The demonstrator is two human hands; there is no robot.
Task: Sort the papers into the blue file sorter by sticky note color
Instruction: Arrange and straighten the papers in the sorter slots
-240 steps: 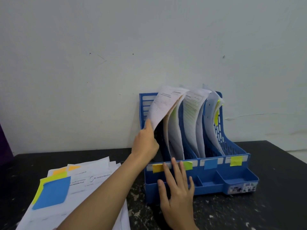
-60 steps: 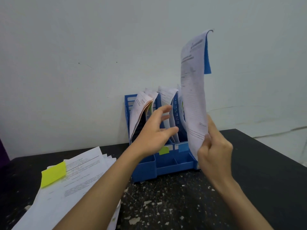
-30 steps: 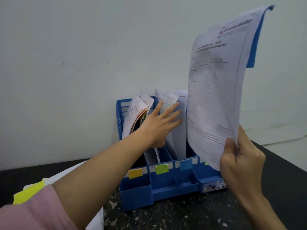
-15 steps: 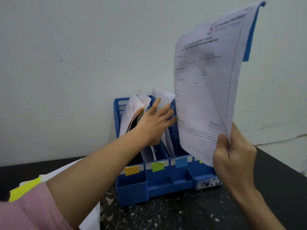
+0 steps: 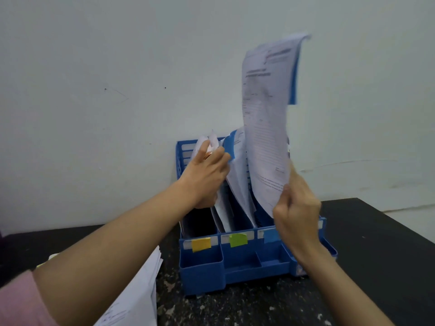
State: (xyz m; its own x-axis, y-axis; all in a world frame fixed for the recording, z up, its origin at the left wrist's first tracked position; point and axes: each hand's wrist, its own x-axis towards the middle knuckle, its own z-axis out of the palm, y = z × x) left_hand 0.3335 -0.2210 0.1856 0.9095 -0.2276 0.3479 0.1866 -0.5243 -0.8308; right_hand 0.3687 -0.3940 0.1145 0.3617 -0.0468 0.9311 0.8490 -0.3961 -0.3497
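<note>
The blue file sorter [image 5: 202,271] stands against the wall, its slots labelled by orange [image 5: 201,244], green [image 5: 238,240] and blue [image 5: 270,235] sticky notes. My right hand [image 5: 295,212] pinches the bottom corner of a printed sheet [image 5: 266,128] with a blue sticky note [image 5: 293,78] on its back, held upright over the right slots. My left hand [image 5: 206,175] presses the filed papers [image 5: 237,175] in the left slots toward the left, fingers spread against them. One filed sheet shows a blue note [image 5: 229,147] at its top.
A stack of unsorted papers [image 5: 138,290] lies on the black speckled table [image 5: 376,255] at lower left, partly under my left forearm. The white wall rises directly behind the sorter. The table's right edge runs close on the right.
The held sheet has swung to a narrower, more edge-on angle and come lower toward the sorter. My left hand has pushed the filed papers further left.
</note>
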